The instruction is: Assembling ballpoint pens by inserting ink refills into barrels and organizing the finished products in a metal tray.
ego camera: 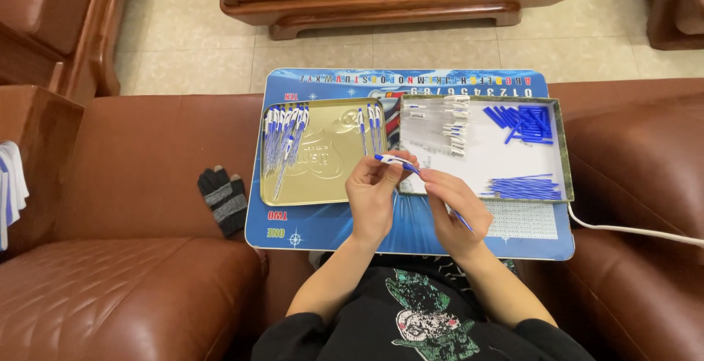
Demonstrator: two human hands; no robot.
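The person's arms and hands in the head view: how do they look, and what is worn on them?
Both forearms are bare from wrist to above the elbow. The left hand and the right hand wear no gloves, rings, watch or bracelet that can be seen. Short black sleeves begin near the lower edge of the picture, part of a black T-shirt with a green and white print on the front.

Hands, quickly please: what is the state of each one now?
Left hand: closed, pinching the blue-and-white plastic pen at its fingertips.
Right hand: closed around the thin blue refill rod.
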